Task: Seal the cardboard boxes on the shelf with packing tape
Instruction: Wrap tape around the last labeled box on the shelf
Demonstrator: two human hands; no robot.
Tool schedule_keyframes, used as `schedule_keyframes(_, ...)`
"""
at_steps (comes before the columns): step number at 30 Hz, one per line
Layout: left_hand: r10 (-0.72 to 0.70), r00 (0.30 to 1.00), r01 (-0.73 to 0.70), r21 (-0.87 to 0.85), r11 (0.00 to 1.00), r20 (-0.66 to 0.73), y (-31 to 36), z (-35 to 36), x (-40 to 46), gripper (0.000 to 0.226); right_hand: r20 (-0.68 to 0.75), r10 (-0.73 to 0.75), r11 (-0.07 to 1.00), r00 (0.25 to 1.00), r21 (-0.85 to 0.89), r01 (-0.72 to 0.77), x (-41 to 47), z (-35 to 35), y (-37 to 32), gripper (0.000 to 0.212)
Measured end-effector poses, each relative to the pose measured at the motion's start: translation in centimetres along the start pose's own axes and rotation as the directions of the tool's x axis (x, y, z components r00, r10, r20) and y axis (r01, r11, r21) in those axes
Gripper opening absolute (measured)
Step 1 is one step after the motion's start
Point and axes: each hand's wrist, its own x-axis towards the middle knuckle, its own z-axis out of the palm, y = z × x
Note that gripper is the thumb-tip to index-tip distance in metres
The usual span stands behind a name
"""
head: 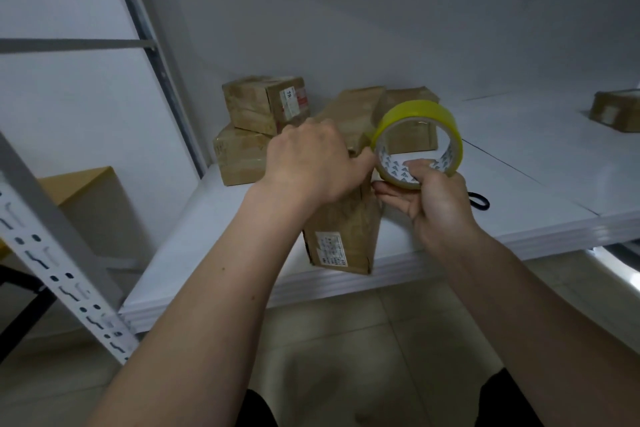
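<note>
Right grip (434,198) holds the tape roll (420,142) beside the long box (341,229), left grip (311,159) flat atop it.

Single head-worn view, wide-angle, facing forward and down, close over white shelf (519,184) front edge

"7R-" on upper stacked box (265,104) label, other labels illegible

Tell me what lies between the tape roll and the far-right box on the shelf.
Head view: only bare white shelf between the tape roll and the far-right box.
</note>
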Motion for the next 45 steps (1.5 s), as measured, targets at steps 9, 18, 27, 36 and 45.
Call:
schedule_keyframes(9,-0.015,0.998,0.025,-0.175,0.984,0.060,-0.1,-0.5,-0.8,0.057,0.009,0.024,1.000,1.000,0.014,-0.024,-0.8,-0.2,-0.1,0.022)
schedule_keyframes(18,-0.091,0.995,0.101,-0.316,0.943,0.047,-0.7,-0.3,-1.1,0.053,-0.056,0.086,0.996,0.995,0.027,-0.085,-1.3,-1.4,1.1,0.026)
schedule_keyframes(27,-0.371,0.927,0.244,-0.675,0.696,-0.048,-1.9,1.3,-1.6,0.043,-0.070,0.049,0.997,0.996,-0.064,-0.053,-0.9,-0.5,0.7,0.022)
schedule_keyframes(36,-0.728,0.651,0.316,-0.949,0.004,0.213,-0.1,5.2,-5.0,0.044,-0.112,-0.212,0.712,0.971,-0.698,0.074,0.8,2.1,0.9,0.050)
schedule_keyframes(45,-0.652,0.548,0.384,-0.850,-0.360,0.523,1.6,6.8,-6.4,0.041,0.045,-0.260,0.442,0.965,-0.883,0.160,2.0,2.3,-0.9,0.029)
